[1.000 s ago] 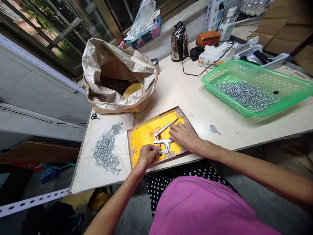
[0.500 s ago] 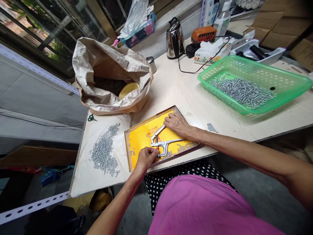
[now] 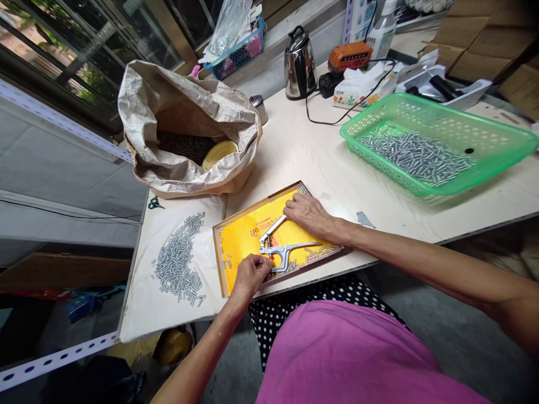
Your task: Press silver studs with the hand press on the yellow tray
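Silver snap-fastener pliers (image 3: 283, 251) lie in a shallow tray with a yellow bottom (image 3: 242, 238). My right hand (image 3: 308, 215) is closed on the end of their upper handle, over the tray's far right part. The lower handle stretches free to the right, and the two handles stand apart. At the jaws, by a small red part, my left hand (image 3: 251, 274) has its thumb and fingers pinched together. What sits between those fingertips is too small to make out. Small metal pins (image 3: 318, 253) are scattered along the tray's edges.
Left of the tray, a heap of metal pins (image 3: 179, 264) lies on white cloth, with green-handled scissors (image 3: 155, 203) behind it. An open sack (image 3: 189, 182) holds dark small pieces and a yellow bowl (image 3: 221, 152). A green basket (image 3: 391, 174) of metal pins and a kettle (image 3: 300, 67) stand farther back.
The view has shifted slightly. My left fingers have moved a little lower at the pliers' jaws, still pinched. My right hand keeps its place on the upper handle.
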`<state>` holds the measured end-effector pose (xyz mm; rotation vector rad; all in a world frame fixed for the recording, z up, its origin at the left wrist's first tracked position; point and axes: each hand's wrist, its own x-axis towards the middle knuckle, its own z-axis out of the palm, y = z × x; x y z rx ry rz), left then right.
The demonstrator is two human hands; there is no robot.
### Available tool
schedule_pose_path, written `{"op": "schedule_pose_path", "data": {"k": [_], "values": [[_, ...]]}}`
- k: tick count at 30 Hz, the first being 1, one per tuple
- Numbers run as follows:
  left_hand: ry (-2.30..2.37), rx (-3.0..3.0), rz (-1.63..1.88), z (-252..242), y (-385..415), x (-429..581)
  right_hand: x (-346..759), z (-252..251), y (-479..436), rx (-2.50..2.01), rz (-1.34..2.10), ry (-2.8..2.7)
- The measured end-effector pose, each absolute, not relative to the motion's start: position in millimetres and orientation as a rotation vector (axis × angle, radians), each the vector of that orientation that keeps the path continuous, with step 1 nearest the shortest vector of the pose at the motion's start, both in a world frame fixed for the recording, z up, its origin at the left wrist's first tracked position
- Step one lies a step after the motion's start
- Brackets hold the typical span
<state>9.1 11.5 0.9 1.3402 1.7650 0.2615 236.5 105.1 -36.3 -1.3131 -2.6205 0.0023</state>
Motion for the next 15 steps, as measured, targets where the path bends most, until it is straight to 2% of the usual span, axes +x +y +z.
{"op": "schedule_pose_path", "data": {"k": [8,15], "values": [[1.748,1.272,0.304,-2,12,6,245,-24,100,-1.305,0.16,-2.641],[1.765,1.295,0.313,-5,10,5,257,-19,73,-1.094,0.24,-2.687]]}}
